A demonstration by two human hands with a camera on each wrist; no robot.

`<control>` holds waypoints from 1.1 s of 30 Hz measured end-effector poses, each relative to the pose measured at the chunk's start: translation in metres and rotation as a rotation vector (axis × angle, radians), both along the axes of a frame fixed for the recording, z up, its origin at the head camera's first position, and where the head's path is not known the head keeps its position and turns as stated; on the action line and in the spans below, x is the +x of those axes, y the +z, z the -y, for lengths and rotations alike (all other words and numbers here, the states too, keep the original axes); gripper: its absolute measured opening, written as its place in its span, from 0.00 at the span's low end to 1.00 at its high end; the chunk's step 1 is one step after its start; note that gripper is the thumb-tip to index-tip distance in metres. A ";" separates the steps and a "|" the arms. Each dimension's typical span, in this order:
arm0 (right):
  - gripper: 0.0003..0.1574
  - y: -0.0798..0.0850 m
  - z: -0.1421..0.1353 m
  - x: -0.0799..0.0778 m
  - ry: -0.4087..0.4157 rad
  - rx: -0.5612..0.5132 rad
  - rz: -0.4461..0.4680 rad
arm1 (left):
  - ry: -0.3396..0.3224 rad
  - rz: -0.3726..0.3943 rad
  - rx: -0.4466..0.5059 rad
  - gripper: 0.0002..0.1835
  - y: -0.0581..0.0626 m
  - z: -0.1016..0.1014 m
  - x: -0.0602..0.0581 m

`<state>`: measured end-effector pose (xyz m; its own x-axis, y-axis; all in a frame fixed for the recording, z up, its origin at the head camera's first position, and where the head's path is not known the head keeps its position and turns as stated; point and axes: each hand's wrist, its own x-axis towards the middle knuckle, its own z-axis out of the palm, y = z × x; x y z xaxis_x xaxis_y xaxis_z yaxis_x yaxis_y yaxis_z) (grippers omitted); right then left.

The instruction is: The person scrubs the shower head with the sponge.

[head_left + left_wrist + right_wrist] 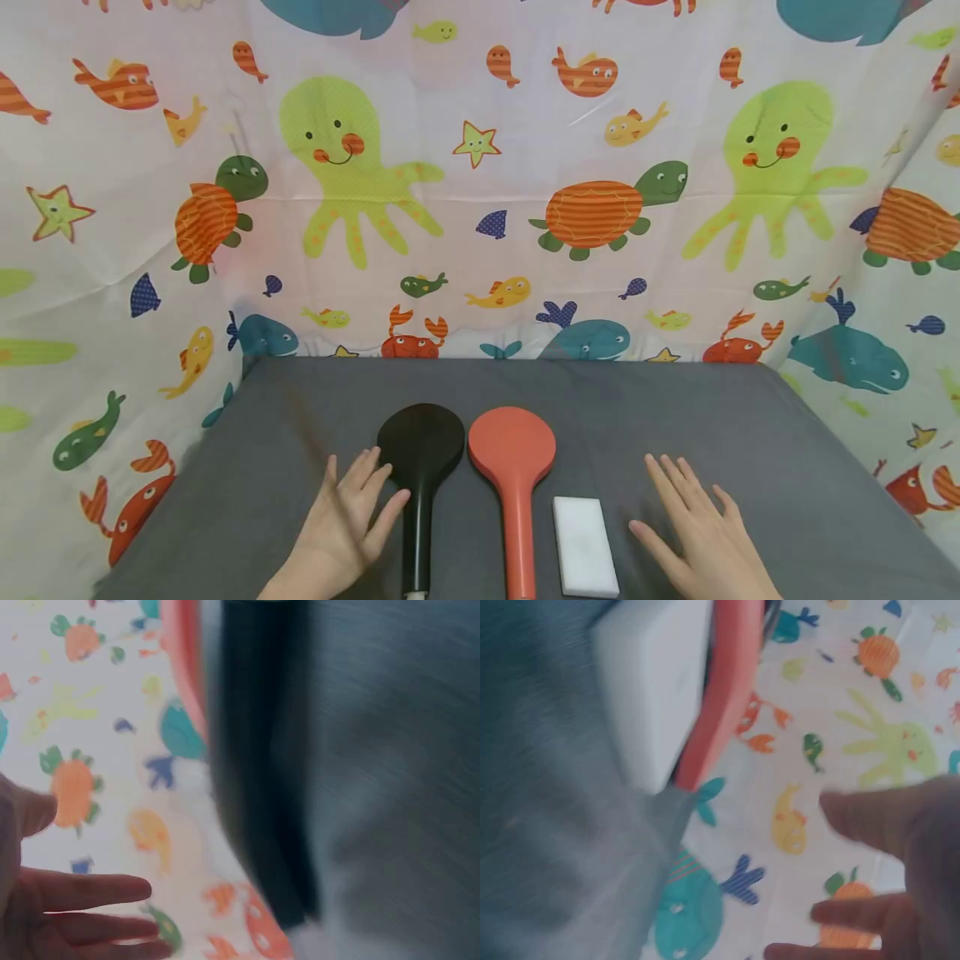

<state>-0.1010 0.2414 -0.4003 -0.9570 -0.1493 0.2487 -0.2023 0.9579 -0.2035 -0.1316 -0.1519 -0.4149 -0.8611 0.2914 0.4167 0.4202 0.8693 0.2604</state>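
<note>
Admittedly, left-wrist blur smears the black paddle [266,750].

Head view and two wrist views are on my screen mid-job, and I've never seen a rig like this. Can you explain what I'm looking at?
Of course. There is no machine here: you see a person's bare left hand and right hand. The head view comes from a camera worn on the head, looking forward and down; each wrist view comes from a camera on that wrist, so things look close, tilted and blurred.

On the grey surface lie a black paddle-shaped piece, a coral paddle-shaped piece and a white block. Behind is a sea-animal cloth.

Nothing is held: the fingers are spread, the left hand beside the black piece, the right one right of the block.
</note>
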 end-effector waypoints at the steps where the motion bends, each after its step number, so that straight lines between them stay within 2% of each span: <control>1: 0.44 0.003 0.004 -0.001 0.008 -0.012 -0.042 | -0.029 -0.029 0.048 0.21 0.003 -0.007 -0.002; 2: 0.41 0.006 0.008 -0.001 0.013 -0.021 -0.075 | -0.058 -0.040 0.104 0.17 0.005 -0.014 -0.004; 4: 0.33 0.009 0.017 -0.003 0.025 -0.041 -0.119 | -0.128 0.026 0.227 0.14 0.009 -0.030 -0.008; 6: 0.28 0.010 0.027 -0.005 0.036 -0.053 -0.099 | -0.204 0.172 0.348 0.15 0.010 -0.045 -0.012; 10: 0.29 0.002 0.046 -0.010 0.052 -0.042 0.062 | -0.308 0.547 0.527 0.22 0.002 -0.069 -0.020; 13: 0.36 -0.009 0.057 -0.012 0.060 -0.009 0.163 | -0.296 0.771 0.598 0.25 -0.009 -0.084 -0.022; 16: 0.43 -0.020 0.064 -0.013 0.064 0.019 0.213 | -0.243 0.908 0.679 0.25 -0.019 -0.098 -0.020; 19: 0.47 -0.029 0.068 -0.013 0.063 0.052 0.224 | -0.199 0.941 0.771 0.24 -0.025 -0.109 -0.018; 23: 0.49 -0.037 0.072 -0.013 0.061 0.083 0.202 | -0.163 0.903 0.841 0.22 -0.029 -0.117 -0.017; 29: 0.48 -0.043 0.074 -0.010 0.048 0.001 0.210 | -0.128 0.878 0.879 0.10 -0.034 -0.129 -0.017; 33: 0.43 -0.044 0.074 -0.007 0.041 -0.060 0.186 | -0.126 0.917 0.953 0.08 -0.035 -0.134 -0.016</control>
